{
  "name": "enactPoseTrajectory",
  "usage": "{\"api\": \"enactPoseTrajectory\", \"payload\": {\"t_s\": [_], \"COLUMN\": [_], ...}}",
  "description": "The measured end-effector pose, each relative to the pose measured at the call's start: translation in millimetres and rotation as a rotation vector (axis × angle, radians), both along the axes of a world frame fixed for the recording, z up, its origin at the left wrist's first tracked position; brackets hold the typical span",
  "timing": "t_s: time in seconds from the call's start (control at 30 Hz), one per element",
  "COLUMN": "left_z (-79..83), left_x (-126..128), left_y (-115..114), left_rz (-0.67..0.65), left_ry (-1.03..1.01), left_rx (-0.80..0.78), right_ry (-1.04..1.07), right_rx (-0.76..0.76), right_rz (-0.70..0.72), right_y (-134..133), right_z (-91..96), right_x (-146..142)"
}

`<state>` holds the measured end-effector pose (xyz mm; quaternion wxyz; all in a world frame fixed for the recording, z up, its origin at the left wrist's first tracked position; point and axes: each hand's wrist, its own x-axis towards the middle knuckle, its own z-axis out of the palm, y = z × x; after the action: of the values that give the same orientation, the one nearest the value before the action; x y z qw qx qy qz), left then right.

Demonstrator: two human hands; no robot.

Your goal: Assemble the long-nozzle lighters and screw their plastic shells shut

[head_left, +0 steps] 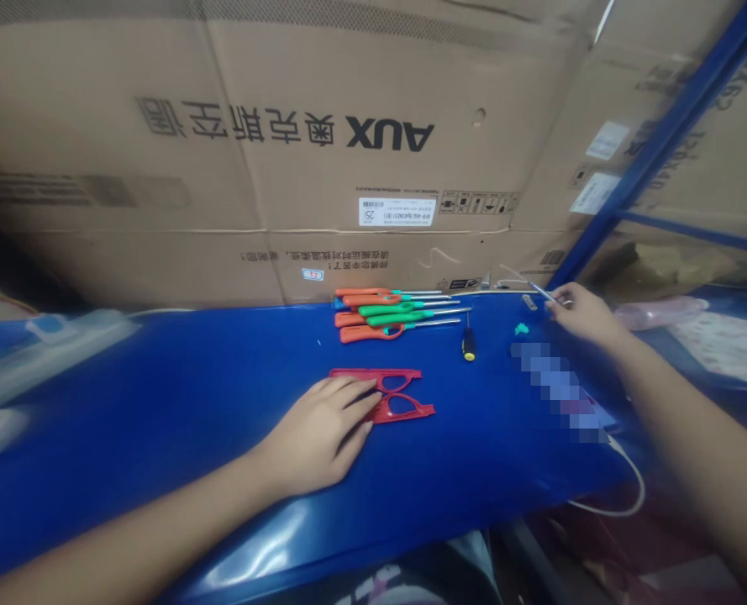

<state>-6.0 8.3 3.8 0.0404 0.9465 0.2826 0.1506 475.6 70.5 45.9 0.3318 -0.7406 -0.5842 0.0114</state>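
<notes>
My left hand (326, 428) lies flat on the blue table (177, 403), fingers stretched out, its fingertips resting on two red plastic shell halves (404, 395). My right hand (578, 313) reaches to the table's far right and pinches a thin metal rod (540, 291). A small grey metal part (528, 302) and a small teal plastic piece (522, 328) lie just left of that hand. Behind the red shells sits a row of several long lighters (398, 314) with orange and green handles and metal stems.
A small black screwdriver with a yellow tip (468, 344) lies on the table. Large AUX cardboard boxes (285, 151) wall off the back. A blue rack post (663, 134) rises at the right. A white cable (625, 470) hangs over the front edge. White objects (45, 353) sit far left.
</notes>
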Motion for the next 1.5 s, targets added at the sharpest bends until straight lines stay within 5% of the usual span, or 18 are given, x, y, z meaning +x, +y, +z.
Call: {"api": "enactPoseTrajectory", "payload": {"t_s": [0.13,0.23,0.33,0.47,0.7,1.0,1.5], "left_z": [-2.5,-3.9,-4.4,-4.4,-4.6,-15.3,-17.0], "left_x": [1.1,3.1,3.9,3.8,8.3,5.6,8.6], "left_y": [1.4,2.6,3.0,1.5,0.9,9.2,12.1], "left_rz": [0.010,0.063,0.154,0.164,0.069,-0.040,-0.049], "left_ry": [-0.071,-0.212,-0.372,-0.530,-0.632,-0.547,-0.486], "left_rx": [-0.021,-0.060,-0.130,-0.268,-0.432,-0.282,-0.201], "right_ry": [0.066,0.093,0.104,0.128,0.116,0.109,-0.217], "right_rx": [-0.022,0.029,-0.050,-0.086,-0.071,-0.136,-0.032], "right_rz": [0.154,0.441,0.547,0.647,0.714,0.865,0.847], "right_y": [-12.0,-38.3,-70.0,-93.8,-87.8,-95.9,-94.3], "right_z": [7.9,6.6,2.4,-4.5,-22.9,-38.4,-47.9], "right_x": [-59.9,-119.8,-171.9,-205.8,-201.5,-181.4,-172.9]}}
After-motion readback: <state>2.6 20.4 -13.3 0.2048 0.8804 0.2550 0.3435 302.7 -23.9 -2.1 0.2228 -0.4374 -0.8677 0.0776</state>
